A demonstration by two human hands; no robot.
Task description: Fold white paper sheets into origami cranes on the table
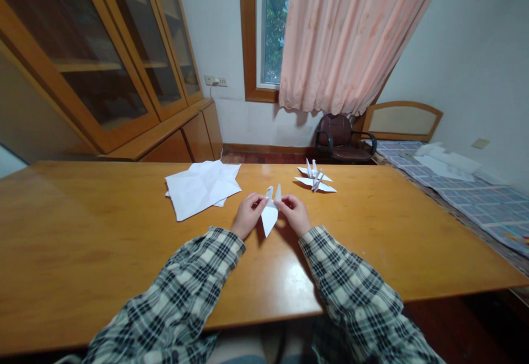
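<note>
Between my two hands is a white folded paper crane (270, 218), one wing hanging down toward me and two narrow points sticking up. My left hand (249, 214) pinches it at the left, near the point with the bent tip. On the other side, my right hand (294, 213) pinches it at the base of the straight point. Just beyond my right hand, two finished-looking paper cranes (316, 181) stand close together with wings spread. Left of my left hand lies a loose stack of creased white paper sheets (202, 185).
The wooden table (103, 242) spreads wide on both sides. Past its far edge are a glass-door cabinet (124, 49), a brown armchair (339, 135) and a pink curtain (347, 33). At the right stands a bed (467, 187) with a checked cover.
</note>
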